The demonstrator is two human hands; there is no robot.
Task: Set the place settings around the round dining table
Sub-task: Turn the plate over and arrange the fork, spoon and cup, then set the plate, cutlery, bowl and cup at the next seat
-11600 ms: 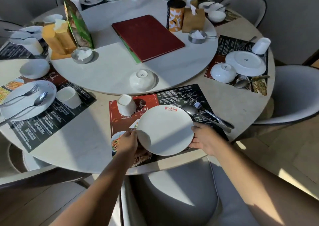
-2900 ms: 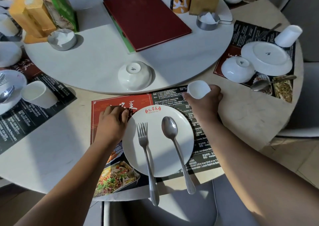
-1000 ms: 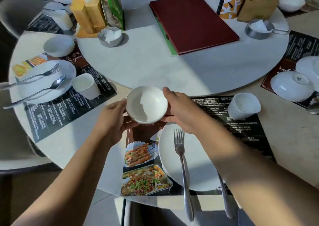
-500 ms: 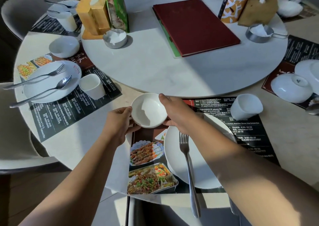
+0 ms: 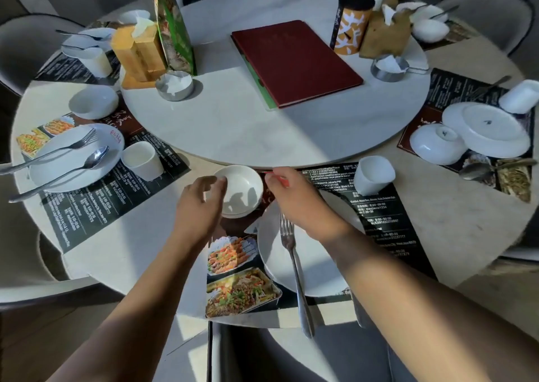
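Now the left hand [image 5: 201, 199] is seen open with its fingertips at the left rim of the small white bowl [image 5: 239, 190], which is set upright on the placemat [image 5: 376, 221] near the counter's [image 5: 140, 253] front edge. Just right of the bowl, the right hand [image 5: 294, 197] is loosely curled, gripping nothing, above the plate [image 5: 318, 268] on which the fork [image 5: 293, 268] is laid, and the cup [image 5: 373, 175] is stood further right.

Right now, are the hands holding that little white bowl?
Probably not. The bowl sits upright on the placemat. The left hand fingers touch its left rim; the right hand is just beside it, open.
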